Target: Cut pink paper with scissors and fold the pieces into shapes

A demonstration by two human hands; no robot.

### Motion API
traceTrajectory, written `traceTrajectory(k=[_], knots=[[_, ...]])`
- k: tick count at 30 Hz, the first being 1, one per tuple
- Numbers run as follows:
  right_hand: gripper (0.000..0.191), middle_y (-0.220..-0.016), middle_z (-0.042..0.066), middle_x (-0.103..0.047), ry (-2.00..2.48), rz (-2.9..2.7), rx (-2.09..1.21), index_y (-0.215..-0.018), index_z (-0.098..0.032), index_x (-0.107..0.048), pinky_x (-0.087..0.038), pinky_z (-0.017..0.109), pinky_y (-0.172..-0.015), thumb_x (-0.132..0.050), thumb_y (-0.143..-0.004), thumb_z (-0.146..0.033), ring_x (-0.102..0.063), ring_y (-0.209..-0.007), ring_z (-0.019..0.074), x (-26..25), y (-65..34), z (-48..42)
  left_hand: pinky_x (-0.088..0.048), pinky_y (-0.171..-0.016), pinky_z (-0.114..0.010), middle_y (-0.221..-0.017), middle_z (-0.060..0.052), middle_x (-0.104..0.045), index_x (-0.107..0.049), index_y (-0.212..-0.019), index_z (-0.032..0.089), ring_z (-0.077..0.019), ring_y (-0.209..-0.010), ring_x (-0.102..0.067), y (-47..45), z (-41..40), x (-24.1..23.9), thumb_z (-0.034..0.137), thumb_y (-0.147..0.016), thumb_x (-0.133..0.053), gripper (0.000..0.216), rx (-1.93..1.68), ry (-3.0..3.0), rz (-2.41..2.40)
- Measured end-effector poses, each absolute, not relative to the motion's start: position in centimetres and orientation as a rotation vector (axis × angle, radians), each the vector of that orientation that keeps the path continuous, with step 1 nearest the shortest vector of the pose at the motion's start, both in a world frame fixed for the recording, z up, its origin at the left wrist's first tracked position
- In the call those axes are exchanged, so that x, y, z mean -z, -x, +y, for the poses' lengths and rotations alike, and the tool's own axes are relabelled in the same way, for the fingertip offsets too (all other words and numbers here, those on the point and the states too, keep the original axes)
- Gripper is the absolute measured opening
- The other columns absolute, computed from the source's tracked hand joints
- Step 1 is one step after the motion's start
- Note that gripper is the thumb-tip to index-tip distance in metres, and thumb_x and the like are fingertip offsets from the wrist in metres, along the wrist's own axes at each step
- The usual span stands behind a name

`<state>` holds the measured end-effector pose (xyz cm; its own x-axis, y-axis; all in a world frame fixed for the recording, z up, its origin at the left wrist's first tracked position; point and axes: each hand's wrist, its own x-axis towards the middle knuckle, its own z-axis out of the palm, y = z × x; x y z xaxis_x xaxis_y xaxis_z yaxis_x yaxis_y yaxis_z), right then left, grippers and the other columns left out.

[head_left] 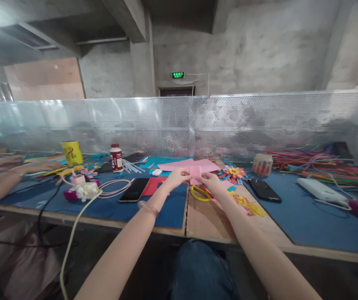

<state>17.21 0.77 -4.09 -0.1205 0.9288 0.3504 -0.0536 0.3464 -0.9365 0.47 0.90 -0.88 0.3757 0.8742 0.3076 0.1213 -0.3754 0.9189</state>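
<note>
Between my two hands I hold a small pink paper piece (195, 171), curved like a short roll or folded strip. My left hand (179, 177) pinches its left side, and my right hand (210, 181) grips its right side. Just beneath them on the table lie yellow-handled scissors (200, 193), their blades partly hidden. Behind the hands rests a large pink paper sheet (175, 164). A red paper sheet (154, 186) lies left of my left hand. To the right of my right hand is a colourful paper flower (233, 172), with yellow paper pieces (248, 205) nearer me.
A phone (135, 190) and a glue gun (83, 191) with its cord lie at left, near a red bottle (116, 158) and a yellow can (72, 153). At right are another phone (264, 190), a white device (321, 191) and colourful strips (316, 168). Another person's arms (13, 177) reach in from the left.
</note>
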Motion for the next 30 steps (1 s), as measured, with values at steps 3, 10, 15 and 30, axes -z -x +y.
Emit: traceTrajectory(k=[3,10,15,30], knots=[[0.029,-0.076,0.004,-0.068,0.844,-1.446,-1.039,-0.079,-0.015,-0.062,-0.050,0.026,-0.065,-0.070,-0.058,-0.033,-0.064,-0.070,0.0173,4.4,-17.3,1.0,-0.051,-0.063,-0.027,-0.072,-0.006,-0.067,-0.065,-0.079,0.010,-0.0144,-0.064,-0.063,-0.5,1.0,0.9,0.018,-0.066,-0.068,0.016,-1.090,-1.778,0.869],[0.031,-0.078,0.005,-0.068,0.888,-1.505,-0.975,-0.082,-0.014,-0.062,-0.050,0.025,-0.062,-0.070,-0.059,-0.033,-0.064,-0.070,0.0171,5.1,-17.4,1.9,-0.050,-0.066,-0.028,-0.070,-0.006,-0.067,-0.064,-0.077,0.009,-0.0148,-0.065,-0.062,-0.3,1.4,1.2,0.021,-0.064,-0.069,0.018,-1.097,-1.840,0.902],[0.029,-0.076,0.004,-0.068,0.898,-1.486,-0.964,-0.080,-0.014,-0.061,-0.049,0.023,-0.059,-0.071,-0.058,-0.031,-0.063,-0.066,0.0153,4.9,-17.4,1.8,-0.050,-0.067,-0.029,-0.073,-0.006,-0.066,-0.064,-0.080,0.010,-0.0149,-0.066,-0.062,-0.2,1.8,1.6,0.023,-0.065,-0.067,0.020,-1.081,-1.849,0.852],[0.023,-0.066,0.002,-0.067,0.785,-1.491,-1.255,-0.075,-0.014,-0.062,-0.052,0.024,-0.059,-0.073,-0.057,-0.024,-0.063,-0.058,0.0146,4.7,-16.8,0.5,-0.050,-0.065,-0.028,-0.074,-0.006,-0.066,-0.063,-0.080,0.008,-0.0136,-0.064,-0.061,-0.1,1.9,1.4,0.015,-0.065,-0.063,0.016,-1.123,-1.890,0.875]])
